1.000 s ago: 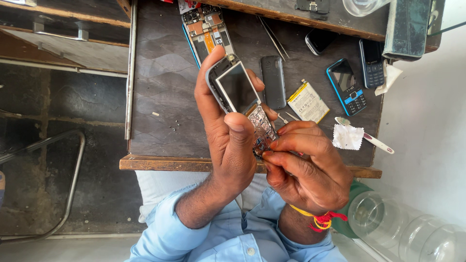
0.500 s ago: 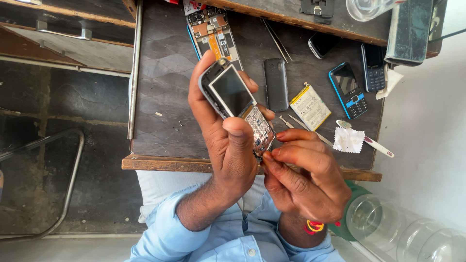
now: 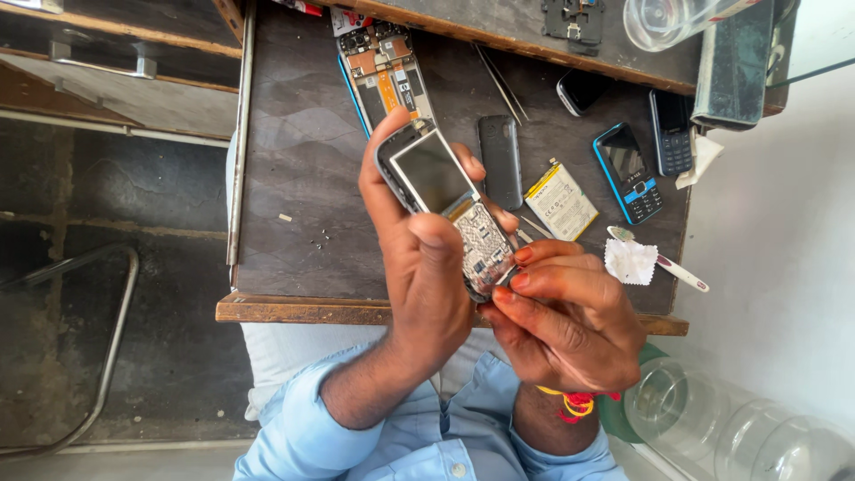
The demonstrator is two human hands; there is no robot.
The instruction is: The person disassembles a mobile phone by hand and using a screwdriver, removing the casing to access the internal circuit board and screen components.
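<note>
Left hand (image 3: pixel 427 276) has raised the opened phone (image 3: pixel 450 205) slightly — right hand (image 3: pixel 561 312) still at its keypad.

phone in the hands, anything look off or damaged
The phone held in the left hand has no keypad cover: bare contacts show below its screen, where the right hand touches. Another opened phone lies on the table.

Glossy glass screen on the opened phone (image 3: pixel 445 209), and below it a bare metallic keypad board, dull and pitted. The table (image 3: pixel 303 160) is dark wood, matt and scuffed, with a paler rough front edge. The back cover (image 3: pixel 500 160) is matt black plastic. The battery (image 3: pixel 560 201) is wrapped in a smooth paper-like label. Clear shiny jars (image 3: pixel 712 428), soft blue cloth sleeves (image 3: pixel 294 436).
</note>
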